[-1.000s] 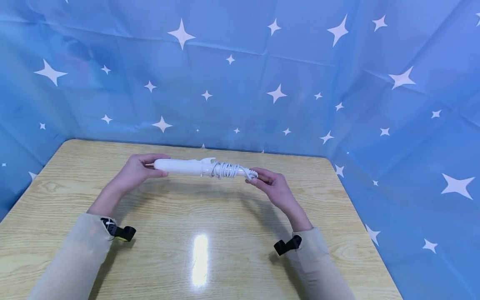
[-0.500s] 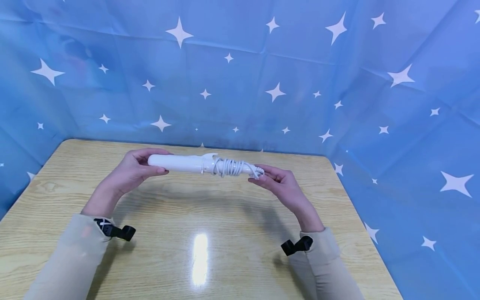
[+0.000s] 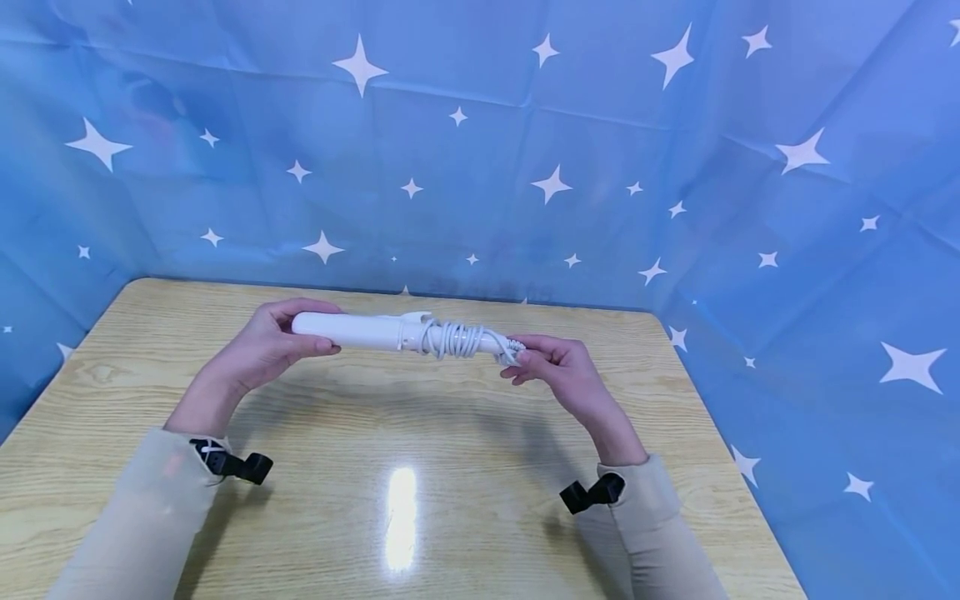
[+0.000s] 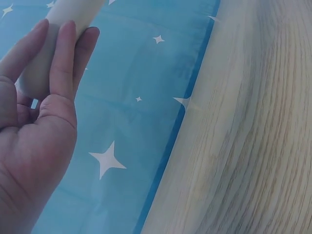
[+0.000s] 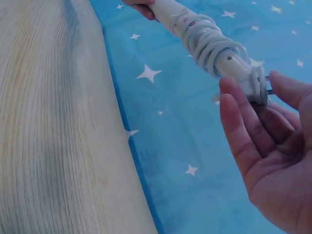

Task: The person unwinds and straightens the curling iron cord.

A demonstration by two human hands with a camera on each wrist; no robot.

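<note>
A white curling iron [image 3: 352, 331] is held level above the table between both hands, its grey-white cord [image 3: 453, 340] wound in several loops round the right part. My left hand [image 3: 258, 346] grips the smooth rounded end, fingers behind and thumb in front; the left wrist view shows that end [image 4: 36, 78] between the fingers. My right hand [image 3: 577, 383] pinches the cord end. In the right wrist view the thumb touches the prongs of a plug [image 5: 257, 87] beside the iron's tip, with fingers beneath. A small lever [image 3: 415, 317] stands up mid-length.
A light wood-grain table [image 3: 337, 500] lies below, with a bright light reflection near the front. A blue curtain with white stars [image 3: 480, 150] hangs behind and along the sides. Black wrist cameras [image 3: 592, 493] sit on both sleeves.
Over the second, both hands come a little nearer and wider apart, the right one moving right. In the last half second the iron's right end dips slightly and the right fingers shift on the cord end.
</note>
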